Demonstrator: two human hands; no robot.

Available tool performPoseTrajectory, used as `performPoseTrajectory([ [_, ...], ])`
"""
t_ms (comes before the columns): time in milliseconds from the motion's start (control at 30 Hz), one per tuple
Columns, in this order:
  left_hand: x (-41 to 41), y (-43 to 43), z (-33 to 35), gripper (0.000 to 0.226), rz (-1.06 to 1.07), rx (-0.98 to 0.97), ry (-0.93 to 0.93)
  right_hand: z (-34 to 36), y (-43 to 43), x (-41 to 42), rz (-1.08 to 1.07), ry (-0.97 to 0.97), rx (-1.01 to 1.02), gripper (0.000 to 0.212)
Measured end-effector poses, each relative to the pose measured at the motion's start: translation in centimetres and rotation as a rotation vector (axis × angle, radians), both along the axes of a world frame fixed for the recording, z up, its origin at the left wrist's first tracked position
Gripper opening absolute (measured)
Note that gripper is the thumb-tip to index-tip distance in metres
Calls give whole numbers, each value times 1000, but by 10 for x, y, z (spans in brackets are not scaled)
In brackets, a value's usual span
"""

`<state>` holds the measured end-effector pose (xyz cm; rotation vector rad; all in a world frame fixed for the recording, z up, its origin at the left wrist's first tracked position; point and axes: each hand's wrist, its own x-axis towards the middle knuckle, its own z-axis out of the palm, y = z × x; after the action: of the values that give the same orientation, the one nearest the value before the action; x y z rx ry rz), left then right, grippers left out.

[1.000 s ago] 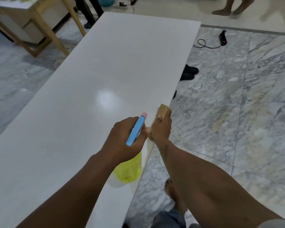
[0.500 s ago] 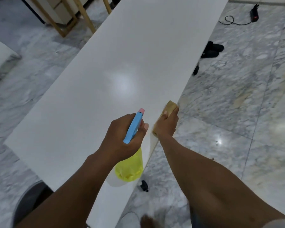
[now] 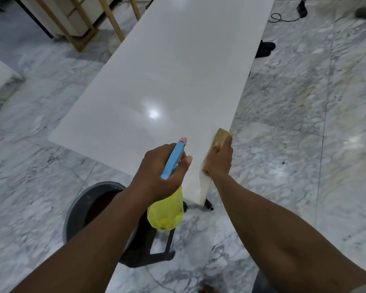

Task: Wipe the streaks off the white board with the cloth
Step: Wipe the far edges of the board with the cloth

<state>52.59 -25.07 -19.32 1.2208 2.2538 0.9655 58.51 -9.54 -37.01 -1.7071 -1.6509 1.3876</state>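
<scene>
A long glossy white board (image 3: 178, 81) runs from the near centre to the far top, with a bright light glare in its middle. My right hand (image 3: 219, 160) grips a tan cloth (image 3: 220, 137) and holds it against the board's right edge near the close end. My left hand (image 3: 160, 172) grips a spray bottle with a blue trigger head (image 3: 173, 158) and a yellow body (image 3: 166, 212), held over the board's near end. No streaks are plain to see on the surface.
A dark grey bucket (image 3: 89, 205) stands on the marble floor under my left forearm, beside a black stand (image 3: 154, 248). Wooden frame legs (image 3: 80, 28) are at the far left. Black shoes (image 3: 265, 47) and a black cable (image 3: 283, 16) lie on the floor at right.
The view has pulled back toward the board's near end, so its near edge, the bucket and the stand now show. My right hand with the cloth has slid nearer along the right edge.
</scene>
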Motion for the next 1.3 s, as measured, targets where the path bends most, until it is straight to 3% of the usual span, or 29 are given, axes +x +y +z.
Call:
performPoseTrajectory([
  [300, 8, -108, -9, 22, -41, 30, 52, -4, -113, 35, 12, 11, 21, 57],
  [700, 25, -155, 6, 26, -21, -3, 5, 5, -189, 86, 91, -74, -59, 51],
  [833, 25, -163, 15, 26, -14, 3, 2, 37, -199, 103, 39, -83, 225, 50],
  [900, 24, -166, 16, 25, -5, 11, -6, 43, -186, 100, 182, -145, 521, 43],
  [967, 20, -165, 19, 26, -10, -8, 7, 44, -166, 87, 304, -291, 677, 41],
  [1133, 12, -160, 11, 26, -7, -16, 21, 29, -153, 73, 707, -524, 621, 65],
  [1233, 5, -163, 11, 17, 12, -18, -9, 18, -172, 76, 701, -544, 659, 70],
  [1300, 0, -167, 12, 20, 28, -23, -13, 12, -188, 84, 731, -514, 725, 61],
])
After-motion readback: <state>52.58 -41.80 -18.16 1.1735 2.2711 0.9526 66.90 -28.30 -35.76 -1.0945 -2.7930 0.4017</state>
